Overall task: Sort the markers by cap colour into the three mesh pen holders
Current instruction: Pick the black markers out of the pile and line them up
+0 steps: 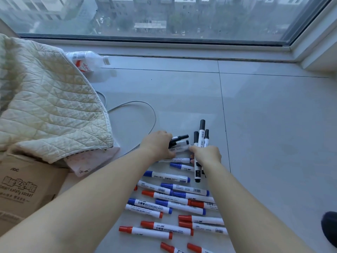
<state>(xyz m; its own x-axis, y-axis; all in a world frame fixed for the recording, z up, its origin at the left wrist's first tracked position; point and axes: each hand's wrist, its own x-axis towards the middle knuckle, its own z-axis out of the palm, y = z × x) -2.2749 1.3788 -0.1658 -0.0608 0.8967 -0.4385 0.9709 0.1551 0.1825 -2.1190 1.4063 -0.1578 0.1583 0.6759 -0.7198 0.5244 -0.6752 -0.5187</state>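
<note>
Red-capped markers (145, 232) lie nearest the camera on the pale floor (273, 125), about nine of them counted, some cut off by the frame edge. Mixed among and beyond them lie roughly seven blue-capped markers (166, 177), all flat and crossing at loose angles. Farther out, the right hand (207, 155) grips a bundle of three black-capped markers (200, 143), caps pointing away. Just beside it, the left hand (157, 145) curls over about three more black markers (179, 142) on the floor, fingers wrapped around them. A white cable (142, 105) loops behind the hands. Left of that sit a quilted cloth (45, 99), one cardboard box (23, 189) and one white bottle (87, 61) lying near the window (164, 19).
</note>
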